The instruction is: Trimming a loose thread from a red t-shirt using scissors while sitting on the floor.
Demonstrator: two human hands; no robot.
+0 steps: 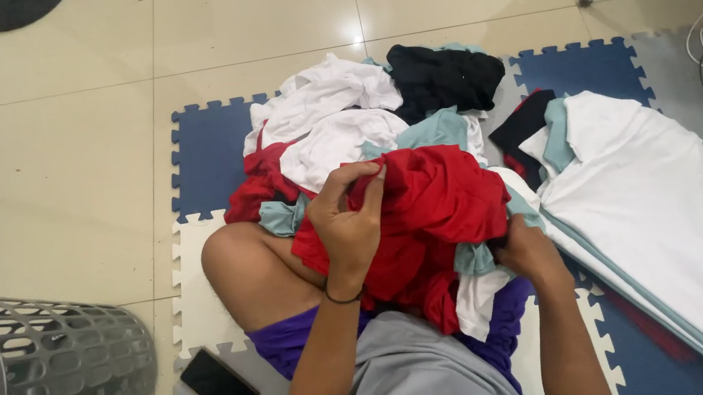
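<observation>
Grey shirt fabric (416,375) fills the bottom edge, and just above it both hands work a red garment (432,206) bunched over the person's lap. Left hand (347,224) has its grip pinched narrow on an upper fold of the red cloth, fingertips (371,171) curled over the edge, so the garment lies under and to the right of that hand. Right hand (529,248) is closed on the garment's lower right side, partly buried among pale blue and white cloth, so its fingers are mostly hidden. A dark band sits on the left wrist.

Beyond the red garment rises a loose heap of clothes (343,119), white, pale blue and black, touching it. To the right lies a neat stack of folded shirts (661,206), white on top, just beside the right hand. All rest on blue and white foam floor mats (205,152). A black phone (219,386) lies near the bare knee, and a grey laundry basket (54,373) stands at the left.
</observation>
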